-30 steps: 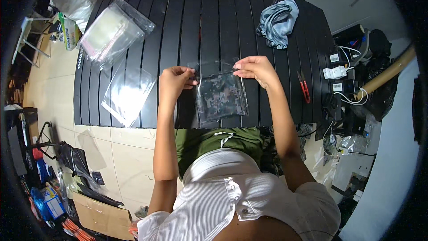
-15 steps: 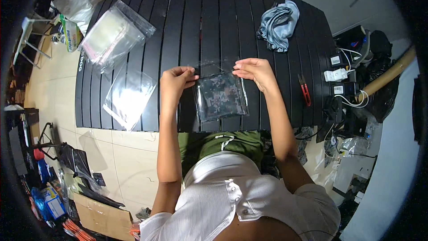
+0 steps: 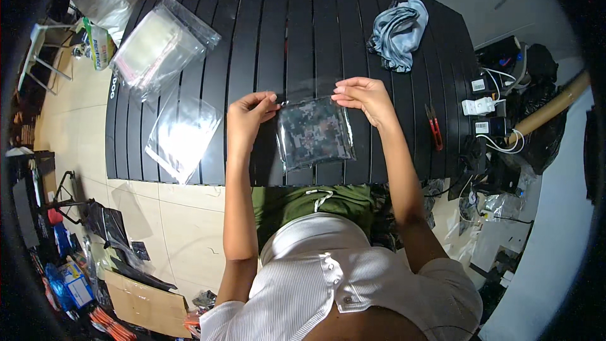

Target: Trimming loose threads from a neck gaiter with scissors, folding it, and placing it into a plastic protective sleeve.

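A clear plastic bag (image 3: 315,131) with folded dark camouflage cloth inside lies near the front edge of the black slatted table (image 3: 265,38). My left hand (image 3: 251,117) pinches its upper left corner between thumb and fingers. At the upper right corner my right hand (image 3: 366,100) pinches the bag in the same way. A faint transparent flap extends from the top of the bag between both hands. Left of my left hand lies a flat clear plastic bag (image 3: 184,137), shining with glare.
At the far left sits a stack of clear bags (image 3: 154,47). Crumpled blue-grey cloth (image 3: 399,33) lies at the far right. Red-handled thread snips (image 3: 435,131) rest near the right edge, beside white chargers and cables (image 3: 480,106). Below on the left is a cardboard box (image 3: 148,300).
My right hand has shifted slightly right and up, and the bag's top edge looks pulled a little wider. My left hand stays nearly in place.
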A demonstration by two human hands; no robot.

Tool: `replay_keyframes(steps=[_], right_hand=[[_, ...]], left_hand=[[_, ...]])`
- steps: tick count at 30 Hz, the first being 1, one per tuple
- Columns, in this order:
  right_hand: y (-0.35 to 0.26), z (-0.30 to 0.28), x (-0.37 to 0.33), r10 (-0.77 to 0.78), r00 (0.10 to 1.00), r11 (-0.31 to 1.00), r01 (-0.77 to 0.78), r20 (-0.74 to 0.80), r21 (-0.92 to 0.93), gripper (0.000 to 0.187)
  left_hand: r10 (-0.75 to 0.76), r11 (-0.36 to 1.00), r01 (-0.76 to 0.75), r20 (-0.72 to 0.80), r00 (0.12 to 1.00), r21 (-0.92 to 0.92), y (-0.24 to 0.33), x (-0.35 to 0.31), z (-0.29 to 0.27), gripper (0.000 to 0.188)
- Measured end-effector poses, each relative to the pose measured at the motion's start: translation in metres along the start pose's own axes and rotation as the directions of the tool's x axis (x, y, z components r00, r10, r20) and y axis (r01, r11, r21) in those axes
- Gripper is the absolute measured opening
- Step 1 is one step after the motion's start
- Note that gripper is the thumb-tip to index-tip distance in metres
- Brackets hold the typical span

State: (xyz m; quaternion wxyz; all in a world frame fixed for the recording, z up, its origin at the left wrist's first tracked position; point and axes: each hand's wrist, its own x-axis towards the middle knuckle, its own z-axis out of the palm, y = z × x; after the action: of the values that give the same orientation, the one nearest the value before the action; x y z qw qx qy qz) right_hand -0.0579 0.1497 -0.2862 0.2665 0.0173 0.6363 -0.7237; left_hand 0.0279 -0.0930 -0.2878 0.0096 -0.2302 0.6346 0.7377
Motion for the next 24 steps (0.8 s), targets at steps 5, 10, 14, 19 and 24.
replay_keyframes(steps=[5,10,14,19,24], right_hand=[[0.003,-0.004,0.004,-0.091,0.994,0.996,0.092,0.053,-0.016,0.015],[-0.002,-0.004,0.003,-0.094,0.994,0.993,0.098,0.05,-0.064,0.015],[-0.002,-0.008,0.004,-0.101,0.993,0.988,0.108,0.065,-0.11,0.014],[-0.002,-0.013,0.003,-0.161,0.977,0.972,0.182,0.143,-0.148,0.012],[0.001,-0.02,0.004,-0.18,0.962,0.964,0.215,0.207,-0.158,0.01]], left_hand=[[0.027,1.0,-0.027,-0.01,1.0,0.0,0.001,-0.001,-0.001,0.017],[0.062,0.998,-0.062,0.023,0.998,-0.026,-0.004,0.0,-0.004,0.018],[0.093,0.996,-0.093,0.008,0.996,0.012,-0.003,-0.003,-0.002,0.017],[0.162,0.983,-0.166,0.061,0.985,0.077,-0.003,-0.004,-0.006,0.008],[0.239,0.96,-0.258,0.163,0.957,0.107,-0.009,0.001,-0.015,0.005]])
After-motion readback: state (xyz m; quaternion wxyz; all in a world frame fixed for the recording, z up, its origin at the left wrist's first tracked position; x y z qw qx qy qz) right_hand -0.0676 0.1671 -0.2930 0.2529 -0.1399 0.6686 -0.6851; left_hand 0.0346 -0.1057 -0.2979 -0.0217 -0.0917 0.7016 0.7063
